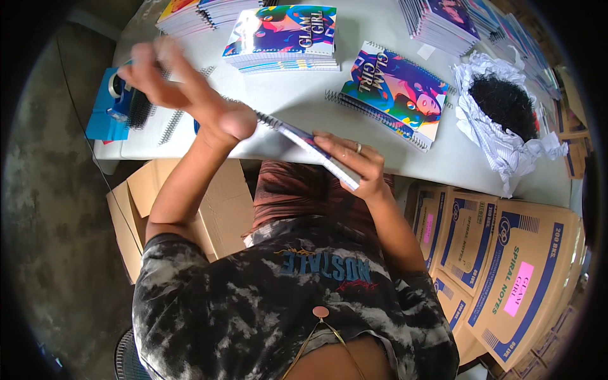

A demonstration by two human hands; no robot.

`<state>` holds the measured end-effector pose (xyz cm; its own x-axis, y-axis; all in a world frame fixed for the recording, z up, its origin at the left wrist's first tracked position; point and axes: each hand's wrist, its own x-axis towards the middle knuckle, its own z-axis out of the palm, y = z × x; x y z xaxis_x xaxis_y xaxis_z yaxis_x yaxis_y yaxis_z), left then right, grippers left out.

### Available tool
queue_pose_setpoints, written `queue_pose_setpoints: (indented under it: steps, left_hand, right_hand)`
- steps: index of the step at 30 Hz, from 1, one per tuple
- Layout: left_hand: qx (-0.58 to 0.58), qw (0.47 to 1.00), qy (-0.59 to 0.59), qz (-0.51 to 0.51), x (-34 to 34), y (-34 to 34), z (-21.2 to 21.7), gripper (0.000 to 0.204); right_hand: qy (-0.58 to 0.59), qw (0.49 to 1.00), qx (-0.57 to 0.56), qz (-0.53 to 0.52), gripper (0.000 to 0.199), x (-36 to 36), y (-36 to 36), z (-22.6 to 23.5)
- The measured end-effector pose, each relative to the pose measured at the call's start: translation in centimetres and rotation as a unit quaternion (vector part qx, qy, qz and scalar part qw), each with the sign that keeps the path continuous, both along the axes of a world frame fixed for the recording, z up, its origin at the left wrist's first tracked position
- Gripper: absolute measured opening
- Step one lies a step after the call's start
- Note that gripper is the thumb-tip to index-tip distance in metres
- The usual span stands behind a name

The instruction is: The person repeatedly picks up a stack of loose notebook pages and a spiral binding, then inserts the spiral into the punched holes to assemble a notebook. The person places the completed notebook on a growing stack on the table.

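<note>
Head view: a spiral notebook (307,145), seen almost edge-on, lies aslant between the hands, above the near edge of the white table (145,150). The right hand (354,158) grips it by its lower end; the left hand (190,95), blurred, has its fingers spread and appears to hold nothing, its heel just beside the wire coil (269,120) at the notebook's upper end. Judged by its thinness, the notebook should be light and springy, its pages flexible, its glossy cover rather slippery and its coil easily bent; a flat pinch on the page block, clear of the wire, is the sound hold. Large metallic-looking capitals mark the multicoloured covers of a notebook stack (278,35) and of a lower pile (402,95) to its right. A tan carton (529,247) bears blue bands, green print and a pink label (519,289); inverted blue lettering crosses the shirt (253,316). Print on the held cover is too oblique to read.
</note>
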<state>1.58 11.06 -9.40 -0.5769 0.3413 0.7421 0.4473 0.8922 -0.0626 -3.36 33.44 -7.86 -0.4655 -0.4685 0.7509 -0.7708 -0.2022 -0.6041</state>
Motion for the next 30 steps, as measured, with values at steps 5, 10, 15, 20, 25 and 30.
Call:
queue_pose_setpoints:
  steps: [5, 10, 15, 20, 25, 30]
  left_hand:
    - [-0.074, 0.976, 0.080, -0.189, 0.2, 1.8, -1.6, 0.088]
    - [0.043, 0.981, 0.180, 0.063, -3.4, 1.3, 4.2, 0.071]
    - [-0.039, 0.997, 0.063, -0.034, -1.3, 3.6, 5.1, 0.094]
    - [-0.004, 0.989, 0.146, 0.017, -4.2, 2.2, 4.2, 0.106]
    - [-0.161, 0.974, 0.128, -0.093, -0.6, 2.7, 1.2, 0.106]
    - [0.003, 0.996, -0.017, 0.085, -1.0, 1.8, 0.6, 0.117]
  right_hand:
    - [0.006, 0.999, 0.010, -0.053, 0.036, -0.6, 0.0, -0.8]
    - [0.011, 1.000, 0.006, -0.010, 0.035, 0.1, -0.9, -0.8]
    - [0.022, 0.999, 0.005, -0.047, 0.036, -0.8, -0.9, -0.6]
    - [-0.057, 0.996, 0.002, -0.075, 0.040, 0.5, -1.9, -1.3]
    - [-0.063, 0.994, -0.016, -0.090, 0.040, 0.4, -1.5, -1.9]
    - [-0.010, 0.998, -0.015, -0.063, 0.044, 0.5, -2.0, -0.9]
